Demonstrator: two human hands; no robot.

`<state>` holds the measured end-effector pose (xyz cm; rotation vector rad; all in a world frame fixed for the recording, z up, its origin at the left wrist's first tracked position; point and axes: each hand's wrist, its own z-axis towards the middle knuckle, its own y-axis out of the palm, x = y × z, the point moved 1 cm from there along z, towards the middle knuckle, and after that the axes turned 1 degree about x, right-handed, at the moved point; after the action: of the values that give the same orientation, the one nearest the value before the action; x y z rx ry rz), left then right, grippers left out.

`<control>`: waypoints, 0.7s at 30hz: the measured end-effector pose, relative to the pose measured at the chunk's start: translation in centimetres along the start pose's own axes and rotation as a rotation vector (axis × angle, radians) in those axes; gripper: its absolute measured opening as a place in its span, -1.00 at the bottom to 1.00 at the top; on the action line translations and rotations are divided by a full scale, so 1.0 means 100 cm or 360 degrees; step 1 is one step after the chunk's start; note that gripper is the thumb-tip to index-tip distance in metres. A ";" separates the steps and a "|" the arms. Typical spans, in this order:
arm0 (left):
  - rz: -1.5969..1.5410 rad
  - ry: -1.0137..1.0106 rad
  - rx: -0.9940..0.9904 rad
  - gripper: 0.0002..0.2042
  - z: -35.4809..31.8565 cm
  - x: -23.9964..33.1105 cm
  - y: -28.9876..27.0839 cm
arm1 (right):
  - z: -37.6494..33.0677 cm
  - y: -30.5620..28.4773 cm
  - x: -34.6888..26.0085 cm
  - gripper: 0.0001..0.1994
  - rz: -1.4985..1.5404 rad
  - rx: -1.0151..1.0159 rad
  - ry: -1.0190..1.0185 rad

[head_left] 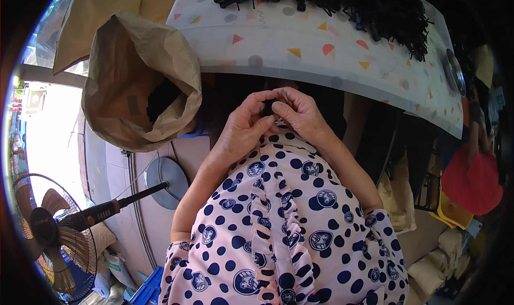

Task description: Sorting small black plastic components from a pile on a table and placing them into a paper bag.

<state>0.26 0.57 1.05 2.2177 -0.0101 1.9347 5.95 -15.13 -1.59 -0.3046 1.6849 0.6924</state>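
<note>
My left hand (pixel 246 124) and my right hand (pixel 304 116) meet in front of my chest, just off the near edge of the table. Both have their fingers bent in a pinch, and the fingertips come together. A small, thin greyish piece (pixel 285 96) shows at the fingers of my right hand; its kind is too small to tell. Whatever my left fingers pinch is hidden against the dark background. On the far part of the table lies a heap of black strips with knotted-looking ends (pixel 342 0).
A patterned white cloth covers the table (pixel 300 37). At the left stands an open brown paper sack (pixel 179 53) with something black inside. A fan (pixel 48 225) stands at the lower left. A round metal dish (pixel 455 72) and a red cloth-like thing (pixel 471 179) are at the right.
</note>
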 end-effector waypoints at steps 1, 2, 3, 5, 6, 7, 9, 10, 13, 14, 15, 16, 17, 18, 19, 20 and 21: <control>-0.0003 0.0007 0.0008 -0.64 -0.001 -0.001 0.001 | 0.000 0.003 -0.001 -0.74 -0.0006 -0.0009 0.0000; 0.0239 0.0134 0.0075 -0.64 -0.001 0.000 0.001 | 0.001 0.008 -0.005 -0.72 -0.0124 0.0041 -0.0034; 0.0481 0.0261 0.0144 -0.63 -0.002 0.000 0.001 | 0.000 0.011 -0.009 -0.71 -0.0244 0.0091 -0.0069; 0.0395 0.0285 0.0247 -0.64 -0.006 -0.004 -0.002 | -0.005 0.019 -0.022 -0.68 -0.0154 0.0041 0.0005; 0.0311 0.0301 0.0334 -0.64 -0.008 -0.006 -0.004 | -0.007 0.023 -0.026 -0.66 -0.0057 0.0007 0.0083; 0.0302 0.0311 0.0336 -0.64 -0.007 -0.006 -0.004 | -0.008 0.026 -0.027 -0.66 -0.0071 0.0005 0.0081; 0.0214 0.0330 0.0372 -0.63 -0.005 -0.007 -0.004 | -0.009 0.032 -0.028 -0.61 -0.0075 -0.0016 0.0137; 0.0206 0.0335 0.0376 -0.63 -0.005 -0.007 -0.005 | -0.007 0.035 -0.028 -0.61 -0.0085 -0.0018 0.0138; 0.0218 0.0399 0.0406 -0.62 -0.006 -0.006 -0.005 | -0.003 0.040 -0.025 -0.62 -0.0065 -0.0007 0.0153; 0.0224 0.0412 0.0411 -0.62 -0.005 -0.006 -0.004 | -0.002 0.041 -0.025 -0.63 -0.0071 0.0027 0.0161; 0.0231 0.0424 0.0415 -0.62 -0.004 -0.006 -0.004 | -0.001 0.041 -0.025 -0.64 -0.0076 0.0060 0.0169; 0.0222 0.0423 0.0418 -0.62 -0.005 -0.005 -0.004 | -0.001 0.041 -0.025 -0.64 -0.0082 0.0061 0.0175; 0.0280 0.0425 0.0431 -0.63 -0.005 -0.005 -0.004 | -0.001 0.041 -0.025 -0.65 -0.0097 0.0051 0.0173; 0.0340 0.0428 0.0445 -0.63 -0.005 -0.004 -0.005 | -0.001 0.041 -0.025 -0.66 -0.0112 0.0040 0.0170; 0.0335 0.0427 0.0447 -0.63 -0.005 -0.004 -0.005 | 0.000 0.041 -0.024 -0.66 -0.0115 0.0040 0.0175; 0.0354 0.0409 0.0454 -0.63 -0.005 -0.003 -0.005 | 0.001 0.041 -0.023 -0.67 -0.0147 0.0042 0.0176; 0.0376 0.0393 0.0462 -0.64 -0.005 -0.002 -0.005 | 0.002 0.040 -0.021 -0.67 -0.0177 0.0042 0.0175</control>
<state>-0.21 1.16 0.89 2.2140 0.0501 2.4692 4.37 -12.21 1.56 -0.4207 1.7654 0.5791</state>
